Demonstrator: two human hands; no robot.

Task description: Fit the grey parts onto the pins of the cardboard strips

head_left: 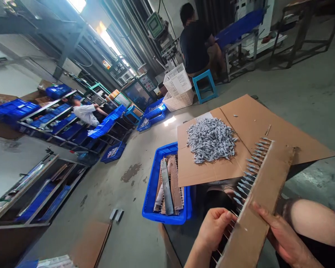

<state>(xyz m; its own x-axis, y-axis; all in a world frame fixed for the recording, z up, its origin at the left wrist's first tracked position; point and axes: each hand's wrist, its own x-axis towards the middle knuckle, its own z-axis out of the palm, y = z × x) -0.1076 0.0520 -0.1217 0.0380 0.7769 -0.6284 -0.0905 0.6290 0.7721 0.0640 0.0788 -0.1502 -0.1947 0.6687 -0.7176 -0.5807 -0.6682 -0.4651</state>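
My right hand (279,230) grips a long cardboard strip (264,193), its thumb lying across the face. Thin sticks jut from the strip's left edge. Along the upper part, several sticks carry small grey pieces (251,172) on their tips; the lower sticks look bare. My left hand (216,225) is closed in a pinch at the strip's left edge, by the sticks. Whatever sits between its fingertips is too small to make out. Beyond the strip, a heap of small grey pieces (211,140) lies on a flat cardboard sheet (279,128).
A blue crate (149,201) holding cardboard strips with sticks stands left of the sheet. White baskets (178,87) and a blue stool (205,85) are farther back. One person (195,44) sits near the stool; another person (85,111) works by blue trays at left.
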